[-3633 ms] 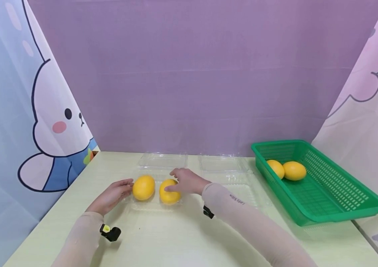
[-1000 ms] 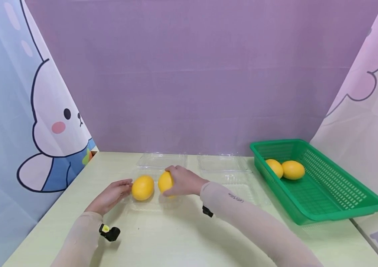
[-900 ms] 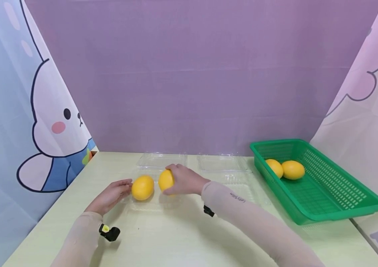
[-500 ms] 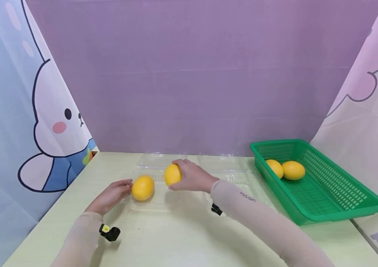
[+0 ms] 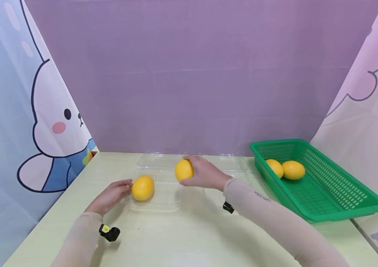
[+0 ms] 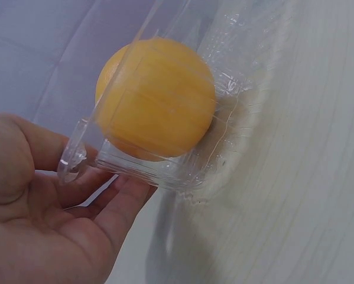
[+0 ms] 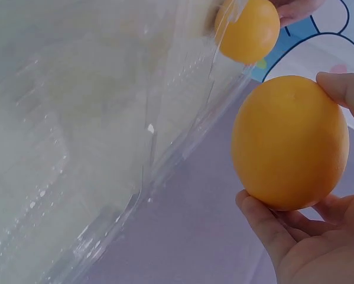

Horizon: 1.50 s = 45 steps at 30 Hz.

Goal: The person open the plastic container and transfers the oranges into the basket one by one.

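Note:
My right hand (image 5: 205,172) grips an oval yellow citrus fruit (image 5: 184,170), raised between the two clear plastic clamshell boxes in the head view. In the right wrist view, the thumb and fingertips (image 7: 256,216) clasp this fruit on opposite sides. A second yellow citrus fruit (image 5: 143,188) sits in the left clamshell box (image 5: 165,202), toward its left end. My left hand (image 5: 112,196) pinches the left rim of that box; in the left wrist view its fingers (image 6: 129,207) lie against the clear wall beside the corner tab. Both lids are folded back.
The right clamshell box (image 5: 242,185) is partly hidden by my right arm. On the right stands a green basket (image 5: 329,189) holding two more yellow citrus fruits (image 5: 293,170). A purple cloth (image 5: 189,81) hangs behind the table (image 5: 162,241).
My right hand took hold of the fruit at the right end of the left box, lifted it out and carried it rightward. My left hand has stayed at the box's rim.

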Available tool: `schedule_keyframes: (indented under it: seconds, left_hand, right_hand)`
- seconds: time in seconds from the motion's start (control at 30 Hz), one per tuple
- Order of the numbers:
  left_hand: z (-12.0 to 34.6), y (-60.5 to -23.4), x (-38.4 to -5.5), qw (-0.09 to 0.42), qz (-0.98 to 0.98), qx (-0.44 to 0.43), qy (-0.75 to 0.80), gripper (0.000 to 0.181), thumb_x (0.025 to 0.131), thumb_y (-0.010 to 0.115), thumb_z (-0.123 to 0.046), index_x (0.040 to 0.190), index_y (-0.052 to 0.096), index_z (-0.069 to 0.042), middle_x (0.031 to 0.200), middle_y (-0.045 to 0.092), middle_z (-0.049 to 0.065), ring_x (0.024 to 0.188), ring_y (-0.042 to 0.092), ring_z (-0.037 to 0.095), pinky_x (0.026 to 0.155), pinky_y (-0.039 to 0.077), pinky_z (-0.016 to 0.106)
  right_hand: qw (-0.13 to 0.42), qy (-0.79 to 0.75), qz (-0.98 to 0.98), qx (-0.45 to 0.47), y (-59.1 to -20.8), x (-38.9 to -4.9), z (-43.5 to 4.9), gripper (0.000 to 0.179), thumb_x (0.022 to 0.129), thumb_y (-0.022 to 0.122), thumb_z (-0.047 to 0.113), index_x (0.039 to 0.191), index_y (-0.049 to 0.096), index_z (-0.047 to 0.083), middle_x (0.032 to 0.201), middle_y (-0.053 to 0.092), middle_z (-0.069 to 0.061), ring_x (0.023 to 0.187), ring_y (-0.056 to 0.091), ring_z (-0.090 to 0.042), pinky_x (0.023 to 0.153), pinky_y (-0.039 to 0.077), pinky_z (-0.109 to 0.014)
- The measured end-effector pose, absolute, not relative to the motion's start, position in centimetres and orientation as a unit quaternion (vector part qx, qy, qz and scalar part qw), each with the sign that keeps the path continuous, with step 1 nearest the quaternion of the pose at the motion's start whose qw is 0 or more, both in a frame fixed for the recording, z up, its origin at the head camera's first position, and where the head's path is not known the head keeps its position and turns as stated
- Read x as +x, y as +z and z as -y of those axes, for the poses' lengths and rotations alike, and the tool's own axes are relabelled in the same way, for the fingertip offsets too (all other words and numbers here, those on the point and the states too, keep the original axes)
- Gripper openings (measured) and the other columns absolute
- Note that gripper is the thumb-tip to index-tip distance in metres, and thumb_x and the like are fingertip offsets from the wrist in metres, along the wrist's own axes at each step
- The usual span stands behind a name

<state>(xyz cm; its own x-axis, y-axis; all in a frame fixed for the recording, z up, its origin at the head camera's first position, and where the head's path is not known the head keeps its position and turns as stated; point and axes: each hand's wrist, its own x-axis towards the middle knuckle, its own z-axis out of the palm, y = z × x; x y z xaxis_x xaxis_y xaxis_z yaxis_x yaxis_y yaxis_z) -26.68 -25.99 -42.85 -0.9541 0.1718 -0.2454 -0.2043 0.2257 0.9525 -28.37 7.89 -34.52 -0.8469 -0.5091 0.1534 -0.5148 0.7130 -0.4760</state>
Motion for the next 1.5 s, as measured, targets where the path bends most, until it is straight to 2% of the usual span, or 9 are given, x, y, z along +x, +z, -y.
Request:
schedule_keyframes:
  seconds: [0.3, 0.57, 0.93, 1.17, 1.5]
  left_hand:
    - [25.9, -42.9, -26.8, 0.15, -0.767, -0.009, 0.624, 0.048, 0.099, 0.034, -0.012, 0.142, 0.02, 0.004, 0.143, 0.024, 0.024, 0.129, 0.029, 0.036, 0.103, 0.028, 0.045]
    - [25.9, -42.7, -26.7, 0.153, -0.765, -0.008, 0.625, 0.048, 0.099, 0.035, -0.013, 0.142, 0.02, 0.004, 0.143, 0.024, 0.024, 0.129, 0.029, 0.035, 0.104, 0.027, 0.044]
    - [25.9, -42.7, -26.8, 0.153, -0.764, -0.002, 0.627, 0.049, 0.099, 0.034, -0.013, 0.141, 0.019, 0.006, 0.143, 0.023, 0.025, 0.129, 0.028, 0.036, 0.104, 0.027, 0.045]
    - [26.0, -42.8, -26.9, 0.152, -0.759, -0.006, 0.633, 0.048, 0.099, 0.034, -0.012, 0.141, 0.019, 0.006, 0.143, 0.023, 0.026, 0.129, 0.028, 0.036, 0.104, 0.027, 0.045]
    - [26.0, -42.8, -26.8, 0.152, -0.759, -0.006, 0.633, 0.048, 0.099, 0.034, -0.013, 0.142, 0.019, 0.005, 0.143, 0.023, 0.026, 0.129, 0.028, 0.036, 0.104, 0.027, 0.045]
  right_hand:
    - [0.019, 0.284, 0.922, 0.261, -33.7, -28.0, -9.8, 0.083, 0.067, 0.075, 0.047, 0.136, 0.039, 0.016, 0.119, 0.048, 0.008, 0.094, 0.049, -0.01, 0.077, 0.047, -0.028]
    - [0.035, 0.288, 0.924, 0.249, -32.8, -27.9, -12.1, 0.072, 0.069, 0.075, 0.044, 0.129, 0.044, 0.02, 0.111, 0.05, 0.012, 0.088, 0.051, -0.01, 0.072, 0.048, -0.029]
    - [0.051, 0.269, 0.93, 0.246, -32.1, -27.6, -15.4, 0.075, 0.071, 0.073, 0.045, 0.133, 0.041, 0.016, 0.119, 0.05, 0.004, 0.093, 0.052, -0.015, 0.074, 0.049, -0.034]
    - [0.06, 0.266, 0.937, 0.218, -31.4, -27.5, -17.7, 0.081, 0.069, 0.072, 0.052, 0.134, 0.04, 0.015, 0.123, 0.049, 0.0, 0.097, 0.052, -0.019, 0.074, 0.05, -0.039]
    - [0.079, 0.266, 0.94, 0.199, -30.5, -27.2, -21.1, 0.085, 0.07, 0.069, 0.055, 0.136, 0.038, 0.012, 0.125, 0.047, -0.005, 0.098, 0.05, -0.023, 0.072, 0.05, -0.042]
